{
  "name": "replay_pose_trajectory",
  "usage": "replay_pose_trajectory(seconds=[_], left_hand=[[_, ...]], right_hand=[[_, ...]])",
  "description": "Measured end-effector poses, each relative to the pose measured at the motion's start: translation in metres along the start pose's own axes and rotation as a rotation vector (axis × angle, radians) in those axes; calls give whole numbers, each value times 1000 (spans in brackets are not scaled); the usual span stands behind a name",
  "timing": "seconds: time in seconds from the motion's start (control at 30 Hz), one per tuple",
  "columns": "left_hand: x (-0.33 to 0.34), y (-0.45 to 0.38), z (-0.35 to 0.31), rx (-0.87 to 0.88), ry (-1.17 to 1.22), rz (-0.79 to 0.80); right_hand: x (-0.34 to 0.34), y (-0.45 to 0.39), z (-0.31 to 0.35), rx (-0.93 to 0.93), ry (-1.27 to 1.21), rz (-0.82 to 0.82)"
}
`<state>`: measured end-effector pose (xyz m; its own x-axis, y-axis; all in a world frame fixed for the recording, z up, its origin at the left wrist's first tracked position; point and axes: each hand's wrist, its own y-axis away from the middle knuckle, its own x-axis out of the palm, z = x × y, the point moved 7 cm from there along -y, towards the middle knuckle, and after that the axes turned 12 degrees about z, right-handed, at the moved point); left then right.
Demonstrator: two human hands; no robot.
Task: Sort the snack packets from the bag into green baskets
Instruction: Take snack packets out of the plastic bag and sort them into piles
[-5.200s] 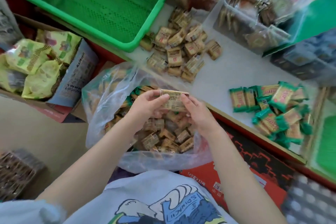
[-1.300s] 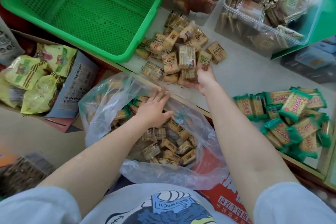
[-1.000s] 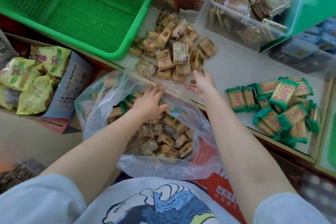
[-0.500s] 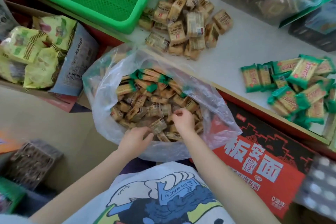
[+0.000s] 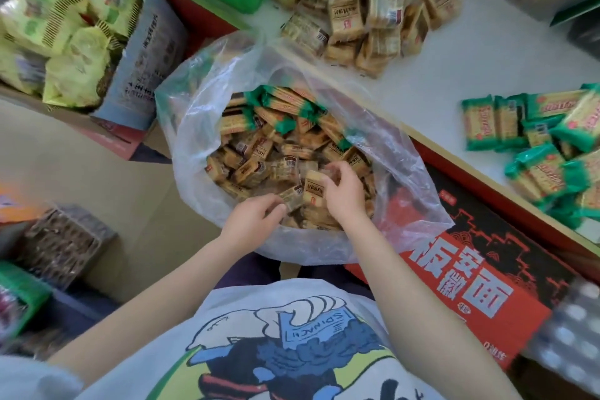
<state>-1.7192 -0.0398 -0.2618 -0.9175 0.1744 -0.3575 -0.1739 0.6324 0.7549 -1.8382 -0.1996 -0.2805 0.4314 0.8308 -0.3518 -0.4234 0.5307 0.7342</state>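
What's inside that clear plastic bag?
The bag holds brown packets, with green-ended packets at the far side. Both hands reach in. Deeper layers are covered.

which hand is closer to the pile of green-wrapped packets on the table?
Right. The right hand is in the clear bag, on the side toward the green-wrapped packets. The left hand is at the bag's near rim, farther from them.
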Motion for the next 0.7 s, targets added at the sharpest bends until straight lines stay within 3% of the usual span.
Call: replay_pose_trajectory(seconds=[0.07,0.2,0.33,0.43,0.57,0.63,0.7], left_hand=[[-5,1,-11,-21,125,-14],[-6,3,-61,-6,740,21],[-5,-1,-130,83,956,38],[0,-12,-186,171,881,99],[26,-33,-259,261,589,227],[38,-51,-281,288,393,155],[42,-71,-288,274,110,-21]], right_hand=[[-17,24,5,-23,-224,-34],[-42,55,15,-21,-813,108],[-76,76,18,-112,-840,249],[-116,93,6,-178,-686,310],[-180,107,-27,-184,-538,210],[-208,107,-48,-136,-532,128],[-231,102,-69,-50,-558,22]])
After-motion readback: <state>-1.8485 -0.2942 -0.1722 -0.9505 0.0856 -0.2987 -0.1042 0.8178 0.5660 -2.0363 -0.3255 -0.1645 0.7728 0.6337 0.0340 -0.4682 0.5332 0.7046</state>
